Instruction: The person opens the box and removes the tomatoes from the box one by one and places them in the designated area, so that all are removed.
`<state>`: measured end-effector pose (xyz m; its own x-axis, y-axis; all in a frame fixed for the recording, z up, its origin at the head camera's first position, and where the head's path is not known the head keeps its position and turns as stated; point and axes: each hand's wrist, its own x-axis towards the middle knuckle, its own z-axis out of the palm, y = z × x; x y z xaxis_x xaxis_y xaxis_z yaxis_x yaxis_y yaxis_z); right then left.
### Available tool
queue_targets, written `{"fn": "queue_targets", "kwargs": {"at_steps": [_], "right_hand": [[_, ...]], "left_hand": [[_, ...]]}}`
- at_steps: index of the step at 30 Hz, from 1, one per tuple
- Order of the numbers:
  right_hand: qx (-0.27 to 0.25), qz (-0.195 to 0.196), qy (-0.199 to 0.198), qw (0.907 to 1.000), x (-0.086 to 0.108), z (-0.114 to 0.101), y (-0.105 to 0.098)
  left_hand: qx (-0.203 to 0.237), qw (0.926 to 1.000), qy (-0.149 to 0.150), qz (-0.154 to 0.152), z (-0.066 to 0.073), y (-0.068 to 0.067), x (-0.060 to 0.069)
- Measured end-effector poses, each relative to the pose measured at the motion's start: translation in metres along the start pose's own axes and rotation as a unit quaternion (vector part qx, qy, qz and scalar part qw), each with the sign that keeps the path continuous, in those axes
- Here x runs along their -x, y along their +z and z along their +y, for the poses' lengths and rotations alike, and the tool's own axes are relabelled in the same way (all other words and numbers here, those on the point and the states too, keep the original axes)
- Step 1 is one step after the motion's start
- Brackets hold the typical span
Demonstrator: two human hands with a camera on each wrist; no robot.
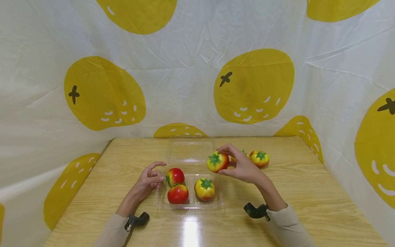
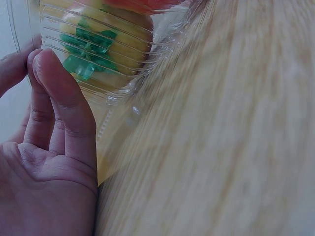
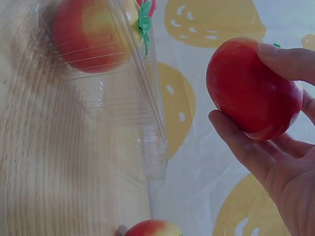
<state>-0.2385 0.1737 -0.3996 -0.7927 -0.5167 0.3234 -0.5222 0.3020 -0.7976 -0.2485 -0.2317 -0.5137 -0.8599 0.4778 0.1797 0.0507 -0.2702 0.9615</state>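
My right hand (image 1: 245, 168) holds a red and yellow toy tomato (image 1: 217, 162) between thumb and fingers, raised over the back right of a clear plastic clamshell box (image 1: 213, 206). In the right wrist view its red underside shows. Inside the box, two toy tomatoes, one of them the front red one (image 1: 178, 194), sit in the left half, and a yellower toy tomato (image 1: 205, 189) sits in the right half with its green leaves up. My left hand (image 1: 148, 181) is at the box's left side, fingers loosely bent, fingertips close to its ribbed wall (image 2: 98, 93).
The box's lid (image 1: 191, 151) lies folded back, away from me. More toy tomatoes, including a red and yellow one (image 1: 259, 158), lie behind my right hand, partly hidden. A wooden table (image 1: 117, 164) bears everything, and a fruit-print cloth (image 1: 179, 85) hangs behind it.
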Motion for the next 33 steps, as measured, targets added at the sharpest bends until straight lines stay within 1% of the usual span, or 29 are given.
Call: {"fn": "queue_targets", "kwargs": {"at_steps": [16, 25, 33], "right_hand": [[-0.004, 0.005, 0.004, 1.0000, 0.007, 0.009, -0.009], [0.000, 0.012, 0.015, 0.9998, 0.011, 0.014, -0.019], [-0.006, 0.026, 0.002, 0.9996, 0.014, 0.017, -0.027]], "left_hand": [[0.003, 1.0000, 0.006, -0.005, -0.002, 0.000, 0.000], [0.007, 1.0000, -0.001, -0.001, -0.001, 0.000, 0.000], [0.008, 1.0000, -0.001, -0.002, 0.001, 0.001, 0.000]]}}
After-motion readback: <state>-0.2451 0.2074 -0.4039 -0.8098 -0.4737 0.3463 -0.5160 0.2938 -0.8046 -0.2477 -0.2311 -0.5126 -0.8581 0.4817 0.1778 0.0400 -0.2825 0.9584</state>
